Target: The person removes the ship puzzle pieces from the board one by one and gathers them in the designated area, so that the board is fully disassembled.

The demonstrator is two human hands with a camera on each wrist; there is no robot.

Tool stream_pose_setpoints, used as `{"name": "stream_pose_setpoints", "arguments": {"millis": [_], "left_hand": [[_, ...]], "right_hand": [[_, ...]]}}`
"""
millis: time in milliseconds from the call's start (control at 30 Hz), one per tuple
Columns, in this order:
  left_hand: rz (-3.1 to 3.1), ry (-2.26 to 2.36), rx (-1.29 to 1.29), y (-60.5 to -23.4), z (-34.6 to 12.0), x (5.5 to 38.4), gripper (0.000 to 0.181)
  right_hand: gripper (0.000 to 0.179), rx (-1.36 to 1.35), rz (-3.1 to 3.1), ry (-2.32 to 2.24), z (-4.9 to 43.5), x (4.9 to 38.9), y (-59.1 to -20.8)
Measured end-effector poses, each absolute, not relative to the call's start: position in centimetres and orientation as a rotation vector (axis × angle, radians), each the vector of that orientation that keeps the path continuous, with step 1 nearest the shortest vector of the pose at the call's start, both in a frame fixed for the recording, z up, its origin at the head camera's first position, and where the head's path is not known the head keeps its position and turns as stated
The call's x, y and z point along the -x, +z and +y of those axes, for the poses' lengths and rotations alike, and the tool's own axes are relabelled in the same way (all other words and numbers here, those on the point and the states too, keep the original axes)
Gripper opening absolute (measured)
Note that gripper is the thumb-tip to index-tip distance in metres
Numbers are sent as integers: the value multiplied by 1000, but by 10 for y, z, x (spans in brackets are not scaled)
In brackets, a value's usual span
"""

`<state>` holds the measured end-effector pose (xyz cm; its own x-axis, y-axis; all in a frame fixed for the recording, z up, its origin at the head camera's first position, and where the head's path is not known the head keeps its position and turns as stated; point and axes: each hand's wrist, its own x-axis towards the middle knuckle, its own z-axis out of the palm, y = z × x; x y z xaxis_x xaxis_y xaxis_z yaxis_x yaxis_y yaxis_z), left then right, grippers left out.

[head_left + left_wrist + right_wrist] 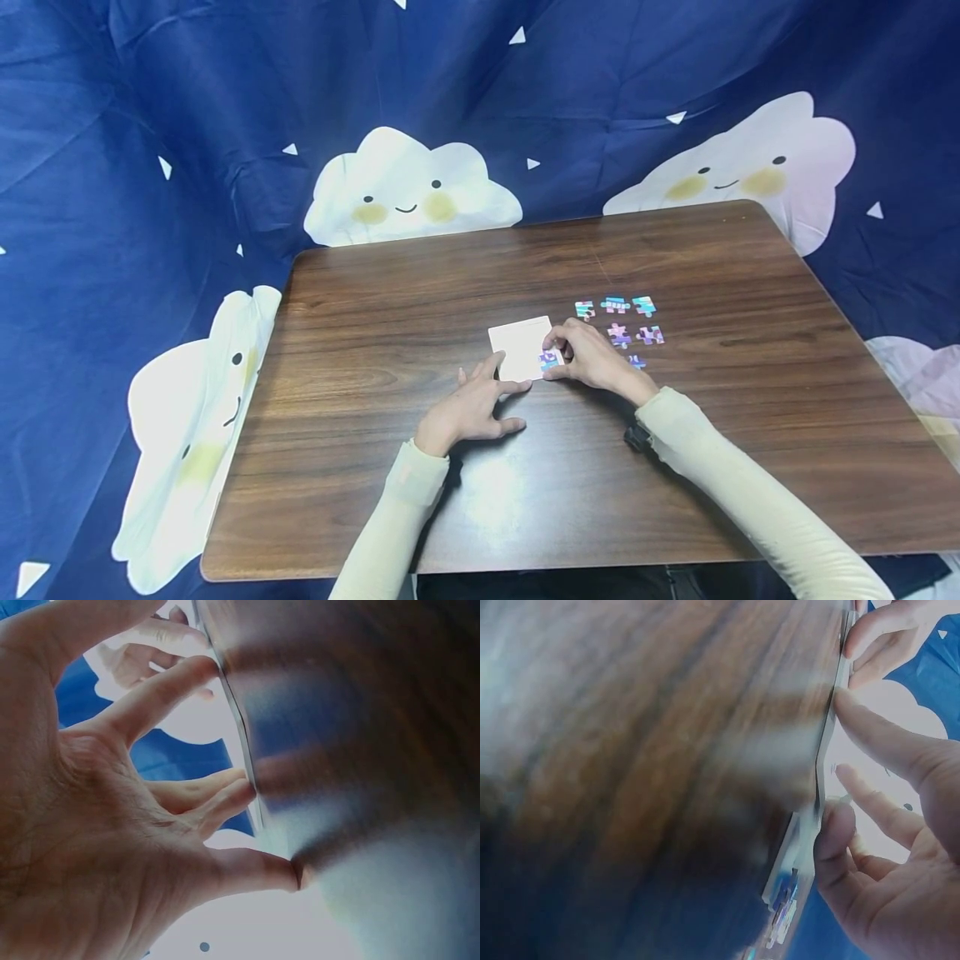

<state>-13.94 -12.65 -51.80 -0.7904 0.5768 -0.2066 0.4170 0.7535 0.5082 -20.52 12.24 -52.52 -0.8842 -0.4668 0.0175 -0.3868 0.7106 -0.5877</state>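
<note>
A white square puzzle board (517, 343) lies on the table. One purple-and-blue jigsaw puzzle piece (549, 361) is at its lower right corner. My right hand (592, 354) is over that corner, the thumb and curled index finger pinching the piece from either side. Spread wide, my left hand (472, 408) touches the board's left and lower edges with its fingertips, the thumb resting on the wood. The right wrist view shows the right-hand fingers (834, 832) at the board's edge, but the pinched piece is hard to make out there.
Several loose puzzle pieces (618, 335) lie in rows right of the board, one of them (637, 362) partly behind the right wrist. The brown wooden table (360, 333) has a dark blue cloud-patterned curtain (247, 75) behind and beside it.
</note>
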Motion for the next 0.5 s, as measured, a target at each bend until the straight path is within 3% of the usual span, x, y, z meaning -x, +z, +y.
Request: {"name": "stream_pose_setpoints", "arguments": {"millis": [500], "left_hand": [[2605, 633, -768, -521, -126, 140, 62]], "right_hand": [[46, 731, 2764, -1010, 120, 203, -524]]}}
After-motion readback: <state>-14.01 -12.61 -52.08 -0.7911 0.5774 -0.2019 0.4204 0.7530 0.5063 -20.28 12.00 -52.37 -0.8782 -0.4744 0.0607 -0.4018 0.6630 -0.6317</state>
